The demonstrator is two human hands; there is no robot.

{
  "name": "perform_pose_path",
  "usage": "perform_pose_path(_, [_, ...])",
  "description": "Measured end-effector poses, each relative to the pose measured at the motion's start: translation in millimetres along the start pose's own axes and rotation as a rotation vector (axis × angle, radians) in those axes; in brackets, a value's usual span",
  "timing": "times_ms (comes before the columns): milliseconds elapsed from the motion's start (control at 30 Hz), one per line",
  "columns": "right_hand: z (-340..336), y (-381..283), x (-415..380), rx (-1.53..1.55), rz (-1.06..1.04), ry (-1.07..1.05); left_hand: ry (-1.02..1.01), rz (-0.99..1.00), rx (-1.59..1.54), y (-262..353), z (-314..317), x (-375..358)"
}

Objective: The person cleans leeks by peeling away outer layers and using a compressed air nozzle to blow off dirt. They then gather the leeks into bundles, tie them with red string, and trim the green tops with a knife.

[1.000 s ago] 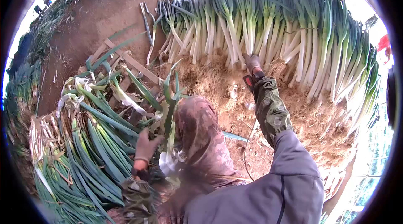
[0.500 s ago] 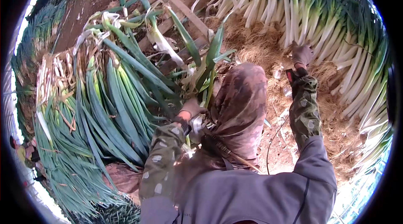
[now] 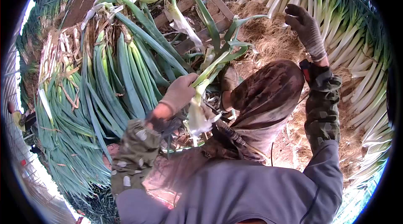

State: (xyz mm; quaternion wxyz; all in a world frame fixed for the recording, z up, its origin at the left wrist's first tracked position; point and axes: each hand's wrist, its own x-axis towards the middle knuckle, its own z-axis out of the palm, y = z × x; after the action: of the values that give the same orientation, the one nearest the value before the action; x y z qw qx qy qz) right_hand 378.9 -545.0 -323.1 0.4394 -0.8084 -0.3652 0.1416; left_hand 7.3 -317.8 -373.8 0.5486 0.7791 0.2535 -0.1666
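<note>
The leek (image 3: pixel 201 94) lies gripped near its white lower end in the left hand (image 3: pixel 178 94), whose fingers are clamped round the stalk. Its long axis runs from the pale base by the knee up and right to green leaves. The right hand (image 3: pixel 306 24), fingers loosely apart and holding nothing, hangs well apart, over the trimmed leeks (image 3: pixel 344 26) lined along the ground's far right edge.

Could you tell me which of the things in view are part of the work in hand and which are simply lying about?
In hand:
left hand, gripping a leek
right hand, raised open near the trimmed leeks

Lying about:
green leaf pile
wooden slats
dry roots
</note>
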Motion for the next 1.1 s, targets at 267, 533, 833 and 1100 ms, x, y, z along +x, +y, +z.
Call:
perform_pose_path(267, [47, -130, -71, 0.269, -0.043, -0.334, -0.274, 0.095, 0.566, 69, -149, -50])
perform_pose_path(533, [164, -94, -152, -0.385, -0.036, -0.579, 0.802, 0.385, 0.838, 135, -236, 5])
perform_pose_path(833, [215, -67, -217, -0.358, -0.015, -0.972, 0.013, -0.050, 0.629, 4, 28, 64])
perform_pose_path(1100, [119, -120, -219, 0.201, 0.015, -0.715, 0.431, -0.374, 0.490, -210, 33, 134])
